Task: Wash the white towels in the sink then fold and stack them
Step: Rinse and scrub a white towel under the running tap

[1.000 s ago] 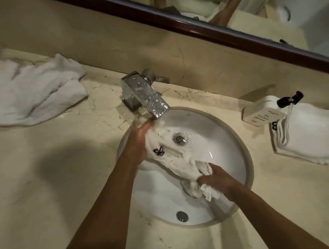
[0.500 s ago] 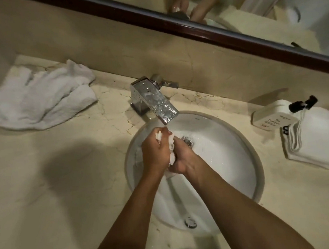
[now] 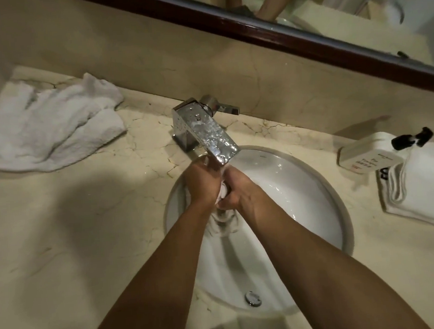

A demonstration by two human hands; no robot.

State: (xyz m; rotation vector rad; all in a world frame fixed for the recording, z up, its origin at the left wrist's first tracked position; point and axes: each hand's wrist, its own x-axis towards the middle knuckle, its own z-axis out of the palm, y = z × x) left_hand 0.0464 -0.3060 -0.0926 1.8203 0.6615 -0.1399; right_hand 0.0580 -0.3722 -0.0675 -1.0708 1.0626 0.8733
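Over the round white sink (image 3: 312,191), just under the chrome faucet (image 3: 206,131), my left hand (image 3: 202,183) and my right hand (image 3: 235,191) press together around a bunched wet white towel (image 3: 223,189). Only a small strip of it shows between the palms. Water runs off below the hands into the basin. A crumpled white towel (image 3: 49,127) lies on the marble counter at the far left. At the right edge, a folded white towel (image 3: 423,191) rests flat.
A white soap bottle with a black pump (image 3: 369,158) lies against the folded towel. The marble counter (image 3: 74,225) runs left of the sink. A dark-framed mirror (image 3: 291,35) runs along the back wall. The sink overflow hole (image 3: 252,298) sits near the front rim.
A second ago the towel was stretched out between my two hands in the basin. Both hands have since come together under the faucet with the towel bunched between them.
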